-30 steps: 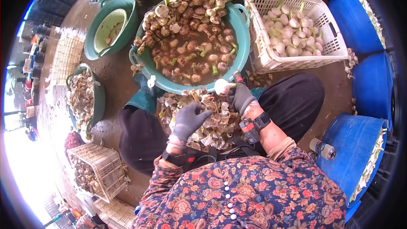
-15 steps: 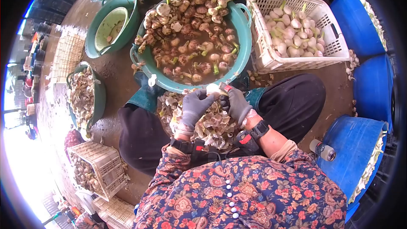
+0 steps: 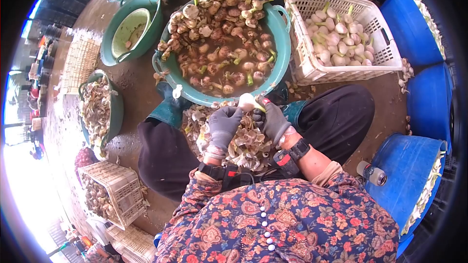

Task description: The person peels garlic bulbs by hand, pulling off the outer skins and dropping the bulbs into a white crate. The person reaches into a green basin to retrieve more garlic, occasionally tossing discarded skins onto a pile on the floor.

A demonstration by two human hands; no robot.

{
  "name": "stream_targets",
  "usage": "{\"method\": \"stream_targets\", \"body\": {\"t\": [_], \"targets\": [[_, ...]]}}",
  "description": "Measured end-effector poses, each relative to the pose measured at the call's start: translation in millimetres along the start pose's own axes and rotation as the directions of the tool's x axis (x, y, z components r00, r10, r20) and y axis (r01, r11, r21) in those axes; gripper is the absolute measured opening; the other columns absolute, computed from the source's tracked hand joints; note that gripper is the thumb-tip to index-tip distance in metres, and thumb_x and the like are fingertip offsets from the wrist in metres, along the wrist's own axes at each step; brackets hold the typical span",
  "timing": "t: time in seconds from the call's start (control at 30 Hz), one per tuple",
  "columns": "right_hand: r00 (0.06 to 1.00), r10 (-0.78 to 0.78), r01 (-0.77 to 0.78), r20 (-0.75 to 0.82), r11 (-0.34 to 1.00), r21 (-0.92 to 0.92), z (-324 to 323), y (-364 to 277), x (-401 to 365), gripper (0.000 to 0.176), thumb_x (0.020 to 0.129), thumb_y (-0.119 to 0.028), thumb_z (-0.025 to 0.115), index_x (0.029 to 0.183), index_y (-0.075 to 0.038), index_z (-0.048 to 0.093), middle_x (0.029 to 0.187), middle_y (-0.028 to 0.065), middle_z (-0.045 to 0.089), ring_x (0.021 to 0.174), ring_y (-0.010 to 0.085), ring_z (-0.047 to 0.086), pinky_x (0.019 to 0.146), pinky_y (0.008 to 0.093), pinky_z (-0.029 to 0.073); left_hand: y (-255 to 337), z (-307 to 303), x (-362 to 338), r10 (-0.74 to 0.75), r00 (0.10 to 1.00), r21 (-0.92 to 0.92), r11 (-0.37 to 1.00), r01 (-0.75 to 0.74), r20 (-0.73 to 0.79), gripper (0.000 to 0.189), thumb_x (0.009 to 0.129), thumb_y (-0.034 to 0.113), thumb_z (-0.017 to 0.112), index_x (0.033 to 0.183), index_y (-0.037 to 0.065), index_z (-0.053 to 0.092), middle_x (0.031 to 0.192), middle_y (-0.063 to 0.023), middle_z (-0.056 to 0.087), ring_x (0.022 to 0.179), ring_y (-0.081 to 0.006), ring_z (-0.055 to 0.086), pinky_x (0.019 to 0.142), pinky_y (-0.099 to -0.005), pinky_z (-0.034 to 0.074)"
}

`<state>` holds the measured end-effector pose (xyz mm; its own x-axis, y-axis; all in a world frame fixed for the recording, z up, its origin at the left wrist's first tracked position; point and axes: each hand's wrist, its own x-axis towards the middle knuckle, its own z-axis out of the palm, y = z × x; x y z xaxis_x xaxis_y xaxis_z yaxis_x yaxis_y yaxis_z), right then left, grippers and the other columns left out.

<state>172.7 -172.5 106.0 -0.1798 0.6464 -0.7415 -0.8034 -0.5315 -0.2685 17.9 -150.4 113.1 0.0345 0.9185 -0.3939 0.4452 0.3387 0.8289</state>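
- The right hand [image 3: 274, 121] pinches the garlic [image 3: 246, 101] by its stem [image 3: 260, 108], just beside the near rim of the tub [image 3: 284, 65].
- The left hand [image 3: 224, 125] has bent fingers at the garlic's other side — I can't tell if they pinch it.
- It looks like old skin is being cleaned off; the next move likely calls for a tight hold and a soft rub.
- Peels [image 3: 249, 145] lie in a heap below both hands.
- The tub has muddy bulbs [image 3: 220, 9].
- The crate [image 3: 341, 74] has white bulbs [image 3: 340, 39] — the right knee [image 3: 356, 102] stands partly in its way.
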Motion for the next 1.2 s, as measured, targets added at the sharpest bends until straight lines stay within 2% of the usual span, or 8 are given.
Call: {"method": "stream_targets", "body": {"t": [0.23, 0.5, 0.8, 0.9, 0.97, 1.07, 1.13, 1.2], "targets": [[0.971, 0.137, -0.16, 0.197, 0.982, 0.104, -6.8, -16.0, -6.6, 0.027, 0.09, -0.035, 0.048, 0.081, -0.01, 0.048, 0.058, -0.0022, 0.039, 0.044, 0.0083, 0.035, 0.038, 0.0214, 0.029, -17.7, -31.2, 21.4, -0.191, 0.982, 0.755, 0.643, 0.131, -0.008, 0.038, 0.073, 0.049, 0.059, 0.081, 0.013, 0.069, 0.081, -0.0103, 0.066, 0.08, -0.028, 0.063, 0.071, -0.038, 0.048], [0.688, -0.34, 0.128, 0.641, 0.927, 0.354, 42.9, -128.7, -61.0, 0.068, 0.088, -0.059, 0.032, 0.123, -0.002, 0.043, 0.066, -0.0015, 0.044, 0.055, 0.0102, 0.044, 0.044, 0.0232, 0.035, -11.0, -24.6, 69.9, 0.111, 0.992, 0.585, 0.802, -0.122, 0.054, 0.05, 0.073, 0.036, 0.065, 0.116, 0.012, 0.053, 0.113, -0.0101, 0.056, 0.105, -0.0262, 0.053, 0.087, -0.0361, 0.043], [1.0, 0.002, -0.006, -0.016, 0.967, -0.255, -11.2, -44.8, 49.5, 0.053, 0.087, -0.054, 0.045, 0.093, -0.003, 0.056, 0.065, 0.0072, 0.057, 0.044, 0.0132, 0.049, 0.042, 0.0247, 0.04, -15.5, 28.1, 160.2, -0.317, 0.916, 0.728, 0.685, 0.041, 0.246, 0.059, 0.061, 0.045, 0.065, 0.097, -0.003, 0.064, 0.1, -0.0204, 0.063, 0.095, -0.0279, 0.062, 0.079, -0.0361, 0.048], [0.859, -0.494, 0.411, 0.136, 0.508, -0.757, -17.4, -29.6, 57.9, 0.041, 0.09, -0.045, 0.046, 0.088, -0.006, 0.056, 0.06, 0.0014, 0.052, 0.049, 0.0102, 0.047, 0.044, 0.0248, 0.036, -132.4, 29.2, 200.9, -0.123, 0.876, -0.05, 0.985, 0.165, 0.466, 0.042, 0.068, 0.027, 0.061, 0.094, -0.006, 0.062, 0.095, -0.0176, 0.063, 0.09, -0.0214, 0.061, 0.075, -0.0322, 0.047], [0.786, -0.61, 0.314, 0.104, 0.249, -0.916, -9.8, -30.1, 54.1, 0.042, 0.089, -0.046, 0.048, 0.091, -0.005, 0.059, 0.065, 0.0097, 0.059, 0.057, 0.0228, 0.057, 0.053, 0.0332, 0.043, -98.7, 14.4, 171.1, 0.258, 0.672, -0.69, 0.505, 0.519, 0.694, 0.037, 0.074, 0.018, 0.056, 0.105, -0.004, 0.056, 0.095, -0.0111, 0.062, 0.091, -0.019, 0.06, 0.079, -0.0287, 0.047], [0.716, -0.694, 0.24, 0.075, 0.144, -0.96, 5.0, -25.0, 41.1, 0.041, 0.086, -0.044, 0.052, 0.099, -0.006, 0.058, 0.08, 0.0191, 0.062, 0.077, 0.0381, 0.06, 0.067, 0.0434, 0.045, -32.9, -2.8, 97.0, 0.217, 0.907, -0.559, 0.829, 0.024, 0.361, 0.035, 0.083, 0.028, 0.056, 0.102, -0.001, 0.056, 0.091, -0.0075, 0.062, 0.074, -0.0129, 0.061, 0.068, -0.0224, 0.049], [0.58, -0.79, 0.108, 0.198, -0.166, -0.98, 10.8, -18.9, 33.8, 0.041, 0.083, -0.038, 0.056, 0.109, -0.008, 0.053, 0.088, 0.0177, 0.062, 0.081, 0.0352, 0.06, 0.071, 0.043, 0.045, -20.8, -1.6, 82.9, -0.088, 0.793, -0.584, 0.628, 0.514, 0.603, 0.03, 0.085, 0.031, 0.058, 0.089, 0.001, 0.06, 0.084, -0.0062, 0.063, 0.067, -0.011, 0.059, 0.061, -0.021, 0.048], [0.654, -0.724, 0.013, 0.219, -0.279, -0.96, 19.3, -16.9, 24.7, 0.045, 0.079, -0.03, 0.059, 0.117, -0.008, 0.048, 0.093, 0.0175, 0.061, 0.085, 0.0344, 0.059, 0.075, 0.0426, 0.045, 17.3, 5.9, 48.1, -0.077, 0.905, -0.253, 0.947, 0.198, 0.419, 0.029, 0.085, 0.028, 0.059, 0.092, 0.0, 0.063, 0.084, -0.0037, 0.064, 0.07, -0.009, 0.057, 0.063, -0.0231, 0.046]]}}
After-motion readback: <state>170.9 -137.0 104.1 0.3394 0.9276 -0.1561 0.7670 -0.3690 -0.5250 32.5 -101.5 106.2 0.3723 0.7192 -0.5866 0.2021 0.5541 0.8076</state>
